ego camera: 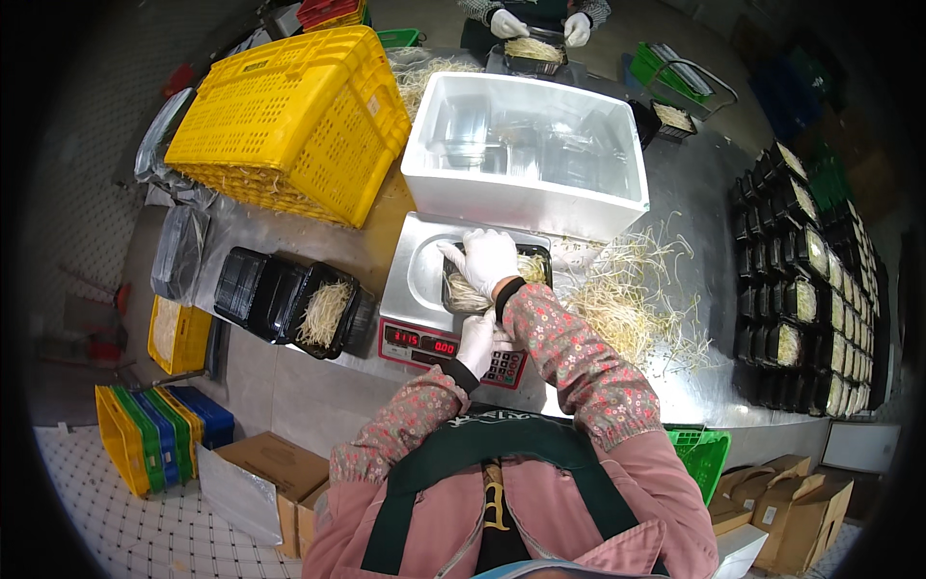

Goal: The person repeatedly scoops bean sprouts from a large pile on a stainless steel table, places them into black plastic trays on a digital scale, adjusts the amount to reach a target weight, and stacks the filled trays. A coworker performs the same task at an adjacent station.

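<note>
A black plastic tray (535, 266) filled with pale sprouts (466, 295) sits on the steel pan of a digital scale (405, 295). My right hand (486, 262), in a white glove, lies over the sprouts, thumb spread to the left and fingers reaching the tray's far rim. At the near side of the tray is my gloved left hand (477, 346), above the scale's keypad; its fingertips are partly hidden by my right wrist. Loose sprouts (629, 297) are heaped right of the scale. To the left, an open hinged black container (264, 293) holds sprouts in one half.
Behind the scale stands a white foam box (524, 195) of clear plastic pieces. A yellow crate (289, 137) rises at back left. Stacked filled trays (788, 289) line the right. Across the table, a person's gloved hands (509, 24) are at another tray (534, 56).
</note>
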`<state>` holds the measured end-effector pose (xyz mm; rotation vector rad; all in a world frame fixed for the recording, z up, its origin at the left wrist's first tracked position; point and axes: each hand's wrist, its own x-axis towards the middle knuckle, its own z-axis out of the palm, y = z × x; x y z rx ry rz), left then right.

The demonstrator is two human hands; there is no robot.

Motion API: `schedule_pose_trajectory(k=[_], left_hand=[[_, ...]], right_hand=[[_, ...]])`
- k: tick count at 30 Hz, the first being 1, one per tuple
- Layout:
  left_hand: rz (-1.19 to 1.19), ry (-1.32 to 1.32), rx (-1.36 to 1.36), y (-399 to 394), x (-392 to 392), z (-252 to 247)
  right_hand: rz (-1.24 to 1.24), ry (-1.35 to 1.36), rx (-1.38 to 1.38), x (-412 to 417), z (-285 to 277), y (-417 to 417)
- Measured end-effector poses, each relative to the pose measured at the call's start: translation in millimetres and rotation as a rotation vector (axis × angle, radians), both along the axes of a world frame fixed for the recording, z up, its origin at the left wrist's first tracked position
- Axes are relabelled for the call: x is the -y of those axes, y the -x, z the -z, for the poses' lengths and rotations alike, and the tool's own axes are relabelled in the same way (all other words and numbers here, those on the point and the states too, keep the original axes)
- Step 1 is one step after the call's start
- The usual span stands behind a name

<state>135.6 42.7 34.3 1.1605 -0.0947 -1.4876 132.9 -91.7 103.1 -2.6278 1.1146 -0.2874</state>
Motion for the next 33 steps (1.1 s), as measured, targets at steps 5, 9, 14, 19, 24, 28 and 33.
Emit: schedule_pose_trajectory(k=[5, 9, 14, 19, 24, 28, 33], left_hand=[[0.036, 0.011, -0.025, -2, 0, -15], [0.126, 0.042, 0.143, -29, -8, -4], [0.107, 0.064, 0.355, -30, -12, -11], [0.407, 0.26, 0.417, 22, 0, -27], [0.486, 0.278, 0.36, 50, 29, -39], [0.446, 0.258, 0.38, 69, 38, -51], [0.424, 0.248, 0.403, 89, 48, -55]], right_hand=[[0.017, -0.076, 0.176, 17, 22, 5], [-0.021, -0.183, 0.321, 47, 20, 75], [0.102, -0.588, 0.513, -4, 34, 172], [0.509, -0.697, 1.086, -49, 70, 266], [1.097, -0.159, 1.557, -36, 43, 438], [1.261, 0.343, 1.667, 18, 4, 592], [1.792, 0.5, 1.441, 65, -3, 723]])
